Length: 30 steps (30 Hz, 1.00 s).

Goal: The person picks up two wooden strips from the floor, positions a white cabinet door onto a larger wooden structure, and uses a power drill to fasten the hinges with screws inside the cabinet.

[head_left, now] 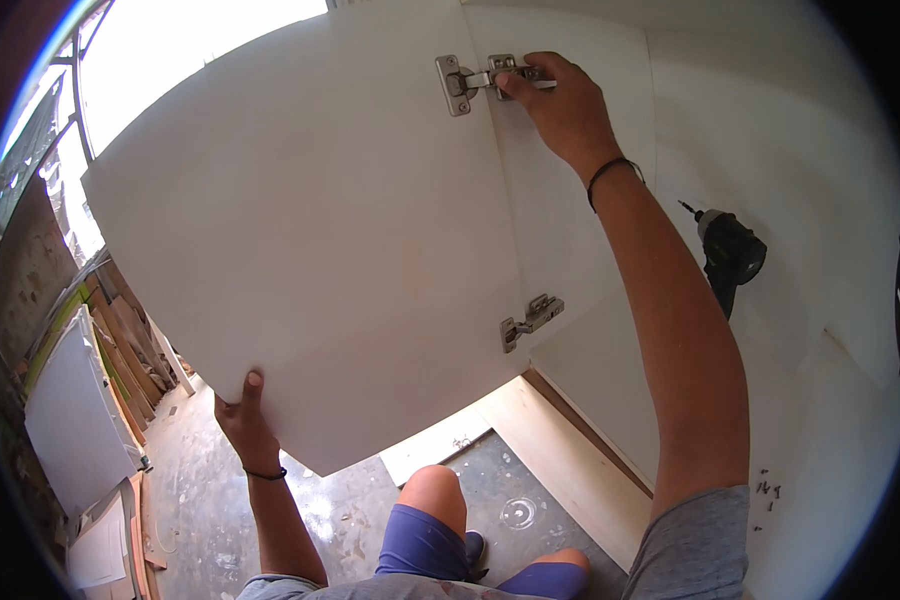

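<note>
1. Now, from the head camera, the only view, we have a big white door panel (310, 230) filling the middle, its right edge meeting a white side panel (570, 220).

2. Down at the lower-left edge, the left hand (247, 425) has its thumb flat on the door's face; the fingers go out of sight behind, so this grip looks closed around the edge, though how firmly I can't tell.

3. Up top, the right hand (565, 100) is on the upper hinge (478, 80), thumb and fingers drawn close in a narrow pinch at the end over the side panel. The cup end sits on the door.

4. Below it, the lower hinge (530, 322) juts from the door's edge, no hand on it; whether it is fastened on the side panel, I can't make out.

5. So the step in hand looks like lining up or seating that upper hinge. The next move, I'd judge, calls for the left grip steadying the door's weight while the right keeps the hinge arm square.

6. Over to the right, a dark power drill (734, 250) rests near the right forearm, bit fitted, and loose screws (776, 492) lie lower down.
</note>
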### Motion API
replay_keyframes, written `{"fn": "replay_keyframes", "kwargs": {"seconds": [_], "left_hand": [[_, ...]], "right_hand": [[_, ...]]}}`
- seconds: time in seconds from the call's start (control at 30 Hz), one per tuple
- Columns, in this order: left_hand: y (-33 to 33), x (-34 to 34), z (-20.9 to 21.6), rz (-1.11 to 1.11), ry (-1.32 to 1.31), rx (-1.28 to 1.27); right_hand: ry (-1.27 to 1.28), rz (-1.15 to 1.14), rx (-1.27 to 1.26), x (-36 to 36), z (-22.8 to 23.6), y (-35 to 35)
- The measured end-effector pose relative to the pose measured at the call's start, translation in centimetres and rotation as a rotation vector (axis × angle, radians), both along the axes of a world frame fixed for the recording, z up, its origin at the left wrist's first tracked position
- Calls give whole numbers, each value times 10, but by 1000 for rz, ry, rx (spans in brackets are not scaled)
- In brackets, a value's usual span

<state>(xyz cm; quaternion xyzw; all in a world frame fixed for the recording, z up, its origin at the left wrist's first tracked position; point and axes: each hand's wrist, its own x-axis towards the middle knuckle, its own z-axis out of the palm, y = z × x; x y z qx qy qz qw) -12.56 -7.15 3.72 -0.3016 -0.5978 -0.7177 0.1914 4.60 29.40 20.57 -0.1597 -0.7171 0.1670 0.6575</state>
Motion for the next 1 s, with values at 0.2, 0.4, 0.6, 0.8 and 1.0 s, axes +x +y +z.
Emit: {"fn": "replay_keyframes", "kwargs": {"seconds": [0.2,0.4,0.6,0.8,1.0], "left_hand": [[-1,0,2,11,14,-38],[0,0,2,3,7,-32],[5,-4,0,-26,-1,0],[-8,-7,-1,-5,6,-28],[2,-4,3,-32,4,16]], "right_hand": [[-24,24,-34,1,-3,-1],[-108,52,-51,11,-3,-10],[-33,-211,353,59,-7,-10],[-15,-514,445,164,-36,-9],[-54,-584,38,290,-99,47]]}}
